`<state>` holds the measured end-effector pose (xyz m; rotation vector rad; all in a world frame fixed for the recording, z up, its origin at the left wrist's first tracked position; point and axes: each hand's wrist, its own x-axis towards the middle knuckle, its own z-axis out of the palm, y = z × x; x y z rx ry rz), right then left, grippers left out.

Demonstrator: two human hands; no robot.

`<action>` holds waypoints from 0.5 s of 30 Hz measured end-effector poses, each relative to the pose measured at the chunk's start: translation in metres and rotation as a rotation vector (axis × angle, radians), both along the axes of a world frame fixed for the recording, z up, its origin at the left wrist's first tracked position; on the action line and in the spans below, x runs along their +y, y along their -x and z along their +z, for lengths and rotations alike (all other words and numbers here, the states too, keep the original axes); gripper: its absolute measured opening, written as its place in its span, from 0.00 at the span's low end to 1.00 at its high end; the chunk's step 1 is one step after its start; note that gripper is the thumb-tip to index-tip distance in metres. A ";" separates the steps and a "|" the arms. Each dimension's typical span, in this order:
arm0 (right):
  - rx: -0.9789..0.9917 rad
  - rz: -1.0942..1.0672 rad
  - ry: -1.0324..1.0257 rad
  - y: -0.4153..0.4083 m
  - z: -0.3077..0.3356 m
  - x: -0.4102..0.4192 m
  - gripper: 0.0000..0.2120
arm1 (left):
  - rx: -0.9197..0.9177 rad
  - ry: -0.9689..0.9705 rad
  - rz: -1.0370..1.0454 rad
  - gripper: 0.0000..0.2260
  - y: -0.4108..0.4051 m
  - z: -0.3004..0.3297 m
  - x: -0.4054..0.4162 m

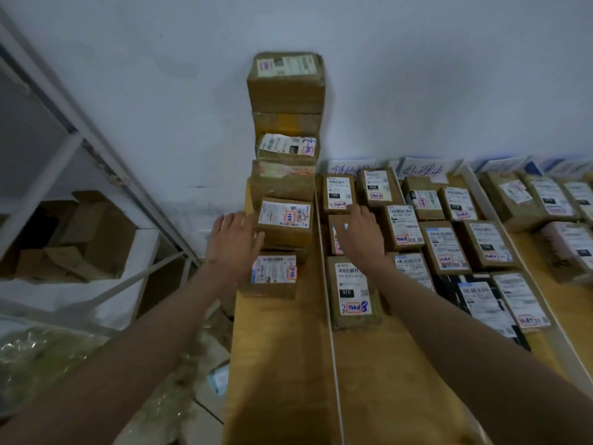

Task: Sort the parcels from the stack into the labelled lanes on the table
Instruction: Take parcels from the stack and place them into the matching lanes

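Observation:
A tall stack of brown cardboard parcels (285, 91) stands against the wall at the table's left end. Low in the stack sits a parcel with a white label marked "4-2 88" (284, 221). My left hand (232, 242) is at its left side, fingers spread, thumb touching its front corner. Another labelled parcel (272, 276) lies in front of the stack. My right hand (361, 236) lies palm-down, fingers apart, over a small parcel (335, 239) in the first lane, hiding most of it.
Lanes on the wooden table (282, 364) are divided by white lines and hold several labelled parcels, such as one marked "010" (353, 292). Handwritten lane signs (422, 170) lean on the wall. A metal shelf (80, 146) with boxes stands to the left.

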<state>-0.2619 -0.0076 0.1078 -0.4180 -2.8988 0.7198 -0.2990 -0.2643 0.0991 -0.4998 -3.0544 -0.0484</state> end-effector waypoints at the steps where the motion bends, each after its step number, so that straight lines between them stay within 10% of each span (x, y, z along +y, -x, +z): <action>1: 0.000 -0.002 0.020 0.015 0.007 -0.004 0.19 | 0.018 -0.002 0.001 0.23 0.016 0.011 0.000; 8: -0.046 -0.075 0.280 0.118 0.048 -0.021 0.21 | 0.003 -0.066 0.073 0.25 0.111 0.058 0.022; 15: -0.172 -0.167 0.499 0.170 0.055 -0.029 0.20 | -0.348 -0.578 0.309 0.28 0.160 0.062 0.055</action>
